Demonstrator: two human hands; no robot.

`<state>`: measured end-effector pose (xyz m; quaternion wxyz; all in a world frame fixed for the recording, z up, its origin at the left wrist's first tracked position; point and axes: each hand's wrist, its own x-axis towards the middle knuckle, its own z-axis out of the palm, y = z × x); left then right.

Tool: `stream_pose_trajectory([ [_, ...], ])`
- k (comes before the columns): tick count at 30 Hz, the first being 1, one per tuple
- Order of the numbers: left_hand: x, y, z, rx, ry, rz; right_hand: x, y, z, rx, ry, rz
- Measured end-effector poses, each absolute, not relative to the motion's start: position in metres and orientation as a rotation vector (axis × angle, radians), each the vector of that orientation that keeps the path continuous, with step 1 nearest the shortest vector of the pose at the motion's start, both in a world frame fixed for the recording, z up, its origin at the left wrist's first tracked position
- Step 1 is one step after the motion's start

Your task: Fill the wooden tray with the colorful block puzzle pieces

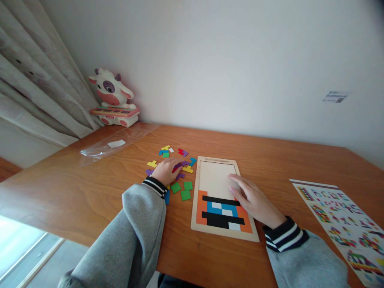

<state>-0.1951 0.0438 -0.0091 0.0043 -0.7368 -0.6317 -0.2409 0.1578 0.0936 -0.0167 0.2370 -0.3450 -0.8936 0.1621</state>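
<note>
A wooden puzzle board (194,208) lies flat on the table in front of me. Its lower half holds orange, black, blue and white pieces; the upper half shows bare pale base. My right hand (255,200) rests over the board's right side, fingers stretched out and apart, holding nothing. To the left of the board my left hand (166,170) reaches into loose puzzle pieces, its thumb and fingers apart around red and purple ones. Nearby lie green squares (186,195), a yellow piece (188,169) and a blue piece (193,161). The left hand covers some pieces.
A clear plastic bag (120,145) lies at the back left, before a cow-shaped toy keyboard (115,98) by the curtain (39,80). On the right is a printed pattern sheet (339,224). A white wall (225,68) stands behind the wooden table (270,160).
</note>
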Motion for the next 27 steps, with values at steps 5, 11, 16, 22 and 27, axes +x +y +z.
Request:
stream_pose_trajectory([
  [5,-0.201,0.045,-0.010,-2.303,-2.013,-0.788,0.159,0.094,-0.018,-0.930,-2.431,0.441],
  [11,-0.201,0.044,-0.010,-2.317,-2.005,-0.843,0.160,0.096,-0.020,-0.922,-2.443,0.422],
  [16,-0.200,0.045,-0.010,-2.289,-2.009,-0.904,0.159,0.094,-0.018,-0.941,-2.450,0.422],
  [22,-0.194,0.052,-0.009,-2.337,-1.880,-0.993,0.158,0.093,-0.016,-0.941,-2.445,0.428],
  [27,-0.192,0.054,-0.010,-2.468,-1.818,-0.836,0.158,0.093,-0.018,-0.923,-2.430,0.426],
])
